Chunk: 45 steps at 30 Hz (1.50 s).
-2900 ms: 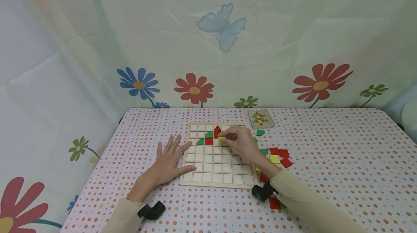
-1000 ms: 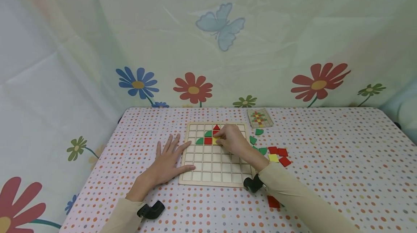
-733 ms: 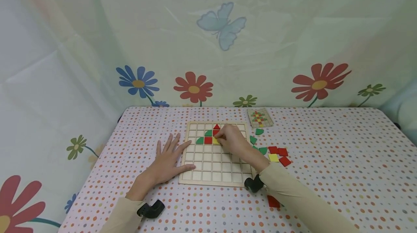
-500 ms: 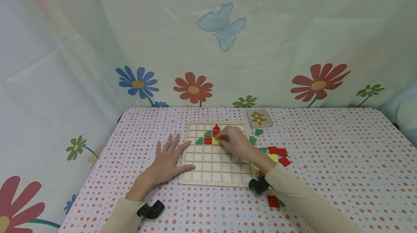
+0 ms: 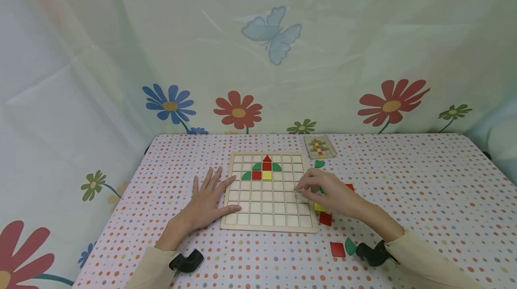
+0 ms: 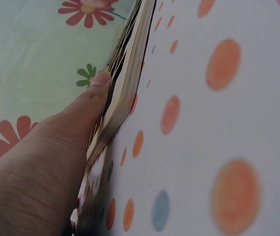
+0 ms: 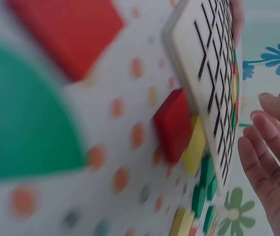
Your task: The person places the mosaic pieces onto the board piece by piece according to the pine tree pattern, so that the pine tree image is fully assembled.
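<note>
Board | left hand touching edge | right hand above opposite edge

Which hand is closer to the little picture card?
Right. The right hand is on the near side of the card, by the right edge of the board. The left hand is farther off, at the board's left edge.

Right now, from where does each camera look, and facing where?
Head: on the head, forward and down at the board; left hand, right hand and sleeves show.
Left wrist: on that wrist, along the board's edge; part of the left hand shows.
Right wrist: on that wrist, across loose tiles toward the board; right hand shows, perhaps left hand too.
Head and right wrist share loose tiles and board.
</note>
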{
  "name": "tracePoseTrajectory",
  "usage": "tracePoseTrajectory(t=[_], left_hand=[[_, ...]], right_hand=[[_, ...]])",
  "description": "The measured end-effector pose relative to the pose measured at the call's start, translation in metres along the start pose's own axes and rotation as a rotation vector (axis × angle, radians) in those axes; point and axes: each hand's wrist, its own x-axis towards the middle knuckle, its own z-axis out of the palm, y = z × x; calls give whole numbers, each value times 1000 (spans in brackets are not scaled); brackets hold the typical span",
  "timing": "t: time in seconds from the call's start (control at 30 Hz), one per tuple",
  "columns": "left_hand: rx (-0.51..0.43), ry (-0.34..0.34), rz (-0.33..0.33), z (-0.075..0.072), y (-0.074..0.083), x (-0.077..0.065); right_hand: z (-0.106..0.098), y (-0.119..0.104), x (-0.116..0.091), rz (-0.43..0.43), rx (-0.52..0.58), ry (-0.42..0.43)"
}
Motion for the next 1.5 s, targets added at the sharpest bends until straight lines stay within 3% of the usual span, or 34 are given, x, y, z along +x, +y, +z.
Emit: tracePoseTrajectory(t=[0.23, 0.47, 0.7, 1.0, 1.23, 1.5], left_hand=[[-12, 8, 6, 1, 0, -1], [-14, 13, 9, 0, 1, -1], [-10, 20, 16, 1, 1, 0], [1, 16, 1, 1, 2, 0], [14, 4, -8, 2, 3, 1], [5, 4, -6, 0, 4, -1]], right_hand=[[-14, 16, -39, 21, 19, -53], [-12, 22, -58, 17, 25, -111], [-6, 23, -62, 92, 22, -107], [0, 21, -61, 61, -47, -115], [2, 16, -58, 134, -64, -88], [-1, 15, -56, 181, -6, -102]])
